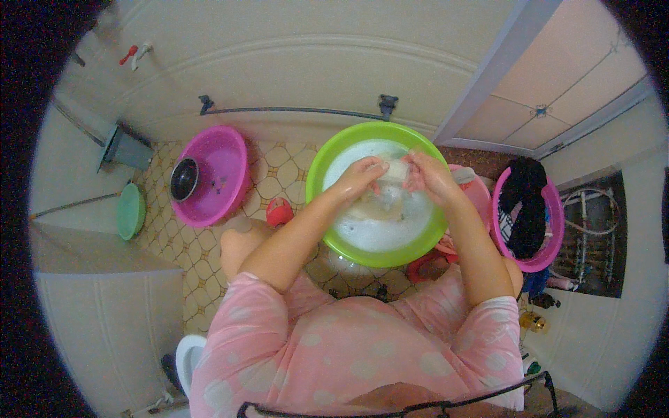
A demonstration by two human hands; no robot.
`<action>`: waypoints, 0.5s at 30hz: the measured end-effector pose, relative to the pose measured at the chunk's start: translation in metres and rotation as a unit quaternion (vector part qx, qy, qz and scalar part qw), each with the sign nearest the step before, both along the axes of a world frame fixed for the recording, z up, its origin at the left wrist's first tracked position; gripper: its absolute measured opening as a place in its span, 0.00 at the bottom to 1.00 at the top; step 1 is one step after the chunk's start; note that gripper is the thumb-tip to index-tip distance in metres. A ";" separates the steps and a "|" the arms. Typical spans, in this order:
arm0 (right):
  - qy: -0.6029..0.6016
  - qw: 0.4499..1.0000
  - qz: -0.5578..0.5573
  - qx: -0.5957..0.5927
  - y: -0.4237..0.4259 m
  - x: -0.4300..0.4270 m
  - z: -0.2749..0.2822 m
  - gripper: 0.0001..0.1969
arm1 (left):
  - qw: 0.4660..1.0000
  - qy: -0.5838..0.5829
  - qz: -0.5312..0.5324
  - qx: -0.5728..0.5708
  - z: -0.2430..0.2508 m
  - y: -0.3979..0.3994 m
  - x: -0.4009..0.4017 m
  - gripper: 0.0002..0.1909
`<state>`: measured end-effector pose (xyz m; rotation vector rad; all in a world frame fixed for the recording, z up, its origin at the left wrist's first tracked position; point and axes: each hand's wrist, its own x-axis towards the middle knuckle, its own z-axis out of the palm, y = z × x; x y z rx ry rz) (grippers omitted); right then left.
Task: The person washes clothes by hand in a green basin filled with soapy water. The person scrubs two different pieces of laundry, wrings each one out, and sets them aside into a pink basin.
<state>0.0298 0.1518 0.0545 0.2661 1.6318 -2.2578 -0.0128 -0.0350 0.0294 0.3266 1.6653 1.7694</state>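
Between my hands stretches a pale wet cloth (395,171), partly blurred, held above a lime-green basin (334,244) of sudsy water. My left hand (364,175) grips its left end, fingers curled in. At its right end is my right hand (422,175), closed on the fabric and slightly blurred. Some light-coloured fabric (373,209) seems to lie in the water below; the suds hide its outline.
On the left, a magenta basin (238,177) holds a dark round bowl (184,179). Clothes fill a pink tub (557,230) at the right, beside a pale pink basin (478,201). A metal rail (292,109) runs along the wall ahead.
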 end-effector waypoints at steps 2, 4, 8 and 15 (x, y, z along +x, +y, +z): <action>0.011 0.998 0.010 0.053 0.002 -0.003 -0.010 0.12 | 1.000 -0.021 0.008 -0.018 0.002 0.004 0.002 0.09; 0.024 0.994 0.024 0.105 0.001 -0.006 -0.018 0.10 | 0.999 -0.015 0.028 -0.040 -0.006 0.003 0.002 0.13; 0.024 0.994 0.013 0.110 0.003 -0.014 -0.043 0.10 | 1.000 -0.008 0.024 0.000 -0.050 0.006 -0.016 0.12; 0.031 0.976 -0.029 0.213 0.004 -0.025 -0.070 0.12 | 0.992 0.050 0.036 -0.109 -0.083 0.008 -0.024 0.07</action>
